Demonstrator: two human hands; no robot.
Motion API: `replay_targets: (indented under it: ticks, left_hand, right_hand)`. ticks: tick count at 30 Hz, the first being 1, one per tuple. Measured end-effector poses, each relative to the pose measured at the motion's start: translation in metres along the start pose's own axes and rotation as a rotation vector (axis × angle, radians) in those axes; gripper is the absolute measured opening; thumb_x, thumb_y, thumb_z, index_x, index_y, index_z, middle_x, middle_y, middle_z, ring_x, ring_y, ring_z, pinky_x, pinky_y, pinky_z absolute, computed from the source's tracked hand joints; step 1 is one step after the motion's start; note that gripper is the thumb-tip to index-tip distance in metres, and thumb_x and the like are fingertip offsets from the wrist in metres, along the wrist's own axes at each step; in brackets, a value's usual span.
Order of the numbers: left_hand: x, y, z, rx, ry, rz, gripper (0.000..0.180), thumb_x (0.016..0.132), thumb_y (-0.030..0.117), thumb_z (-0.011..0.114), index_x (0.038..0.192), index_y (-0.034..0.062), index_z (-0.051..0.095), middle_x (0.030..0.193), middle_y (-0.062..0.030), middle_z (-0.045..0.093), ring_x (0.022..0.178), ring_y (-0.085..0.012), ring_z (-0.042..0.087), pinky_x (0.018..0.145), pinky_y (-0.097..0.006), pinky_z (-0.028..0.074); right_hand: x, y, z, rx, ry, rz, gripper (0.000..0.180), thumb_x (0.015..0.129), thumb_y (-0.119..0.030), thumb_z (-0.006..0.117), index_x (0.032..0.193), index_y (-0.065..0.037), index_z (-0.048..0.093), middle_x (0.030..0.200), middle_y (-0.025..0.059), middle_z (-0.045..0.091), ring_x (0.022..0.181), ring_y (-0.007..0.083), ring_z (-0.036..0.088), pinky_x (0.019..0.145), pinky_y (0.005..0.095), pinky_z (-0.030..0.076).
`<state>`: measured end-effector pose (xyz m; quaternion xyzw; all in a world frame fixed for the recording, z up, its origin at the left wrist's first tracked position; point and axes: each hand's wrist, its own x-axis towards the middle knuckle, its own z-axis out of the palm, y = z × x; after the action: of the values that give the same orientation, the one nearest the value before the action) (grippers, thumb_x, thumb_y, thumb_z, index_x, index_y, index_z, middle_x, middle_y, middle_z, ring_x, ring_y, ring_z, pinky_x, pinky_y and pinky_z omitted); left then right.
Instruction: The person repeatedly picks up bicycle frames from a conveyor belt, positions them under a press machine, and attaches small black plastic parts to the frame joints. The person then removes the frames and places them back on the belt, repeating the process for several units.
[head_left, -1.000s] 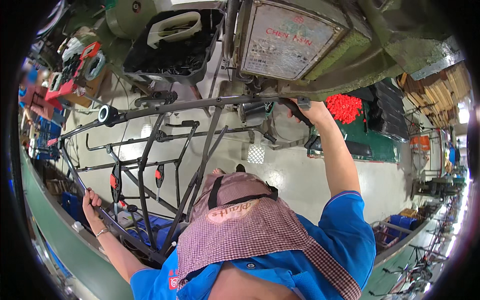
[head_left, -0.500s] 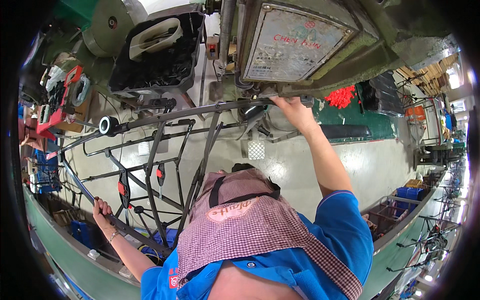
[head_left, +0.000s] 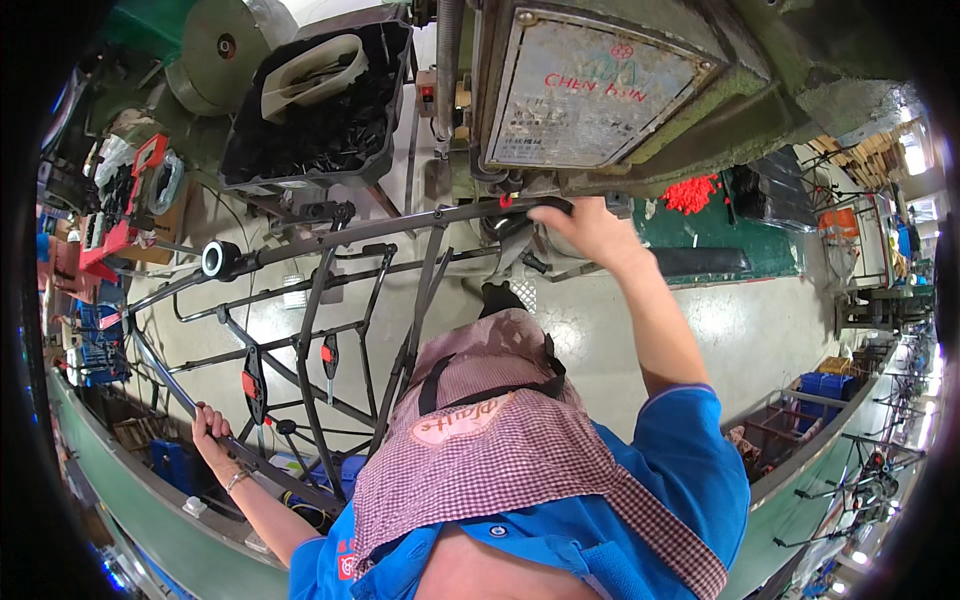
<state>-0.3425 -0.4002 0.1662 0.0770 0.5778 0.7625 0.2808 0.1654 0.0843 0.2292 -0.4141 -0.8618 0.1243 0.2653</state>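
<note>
A large black tubular metal frame (head_left: 315, 300) stretches across my left side, with cross bars and black latches (head_left: 252, 385) bearing red parts. My left hand (head_left: 212, 428) is wrapped round its lower left tube. Along the top, its long tube runs to the right beneath the green machine (head_left: 640, 100). Near that tube's right end my right hand (head_left: 600, 235) is closed on it, thumb on the near side and the other fingers partly hidden. A small red piece (head_left: 506, 201) shows on the tube just left of this hand.
A black bin (head_left: 310, 165) of dark parts, holding a white tray (head_left: 312, 75), stands beyond the frame. Red small parts (head_left: 690, 193) lie on a green surface at right, near black packs (head_left: 770, 190). Behind me runs a green-sided bench (head_left: 150, 510). My shoe (head_left: 500, 297) is below the machine.
The right hand has shifted slightly right and down at the tube end. A red piece now shows on the tube, and my dark shoe has come into view. The left hand keeps its grip.
</note>
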Motion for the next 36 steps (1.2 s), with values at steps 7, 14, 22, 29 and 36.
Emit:
replay_targets:
  ticks: [7, 14, 22, 29, 36]
  left_hand:
    - [0.007, 0.0, -0.005, 0.012, 0.004, -0.026, 0.02, 0.099, 0.022, 0.05, 0.105, 0.0029, 0.052, 0.069, 0.0037, 0.04, 0.05, -0.0046, 0.035, 0.044, -0.021, 0.032]
    - [0.009, 0.003, -0.005, -0.033, 0.01, -0.073, 0.018, 0.098, 0.021, 0.052, 0.103, 0.0038, 0.052, 0.068, 0.0039, 0.039, 0.05, -0.0046, 0.035, 0.044, -0.02, 0.032]
    - [0.013, -0.002, -0.009, -0.009, -0.001, -0.061, 0.018, 0.098, 0.022, 0.052, 0.103, 0.0044, 0.052, 0.067, 0.0037, 0.038, 0.05, -0.0049, 0.033, 0.043, -0.02, 0.029]
    - [0.012, 0.004, -0.002, -0.04, -0.021, -0.039, 0.018, 0.098, 0.022, 0.051, 0.102, 0.0044, 0.051, 0.066, 0.0037, 0.038, 0.048, -0.0047, 0.032, 0.042, -0.021, 0.028]
    - [-0.006, 0.019, 0.021, -0.03, 0.063, -0.036, 0.018, 0.095, 0.019, 0.052, 0.082, 0.0088, 0.046, 0.065, 0.0023, 0.041, 0.044, -0.0077, 0.038, 0.039, -0.026, 0.034]
  right_hand:
    - [-0.011, 0.024, -0.012, 0.028, -0.271, 0.292, 0.05, 0.083, -0.048, 0.065, 0.104, -0.003, 0.063, 0.089, 0.0211, 0.066, 0.086, 0.0406, 0.063, 0.073, 0.0454, 0.051]
    - [-0.014, 0.035, -0.002, -0.08, -0.327, 0.306, 0.049, 0.086, -0.05, 0.061, 0.112, -0.008, 0.06, 0.089, 0.0189, 0.067, 0.087, 0.0394, 0.064, 0.074, 0.0447, 0.052]
    - [-0.019, 0.014, -0.015, -0.167, -0.11, 0.09, 0.041, 0.081, -0.042, 0.068, 0.101, -0.006, 0.063, 0.081, 0.016, 0.065, 0.078, 0.0368, 0.064, 0.067, 0.044, 0.051]
    - [-0.044, -0.061, 0.092, 0.535, -0.728, 0.087, 0.039, 0.088, -0.035, 0.064, 0.11, -0.003, 0.058, 0.068, 0.006, 0.057, 0.059, 0.0148, 0.059, 0.051, 0.0313, 0.047]
    - [-0.039, -0.089, 0.16, 1.147, -1.002, 0.428, 0.02, 0.089, -0.014, 0.065, 0.101, 0.0, 0.058, 0.063, 0.0021, 0.055, 0.047, 0.0122, 0.053, 0.044, 0.0282, 0.045]
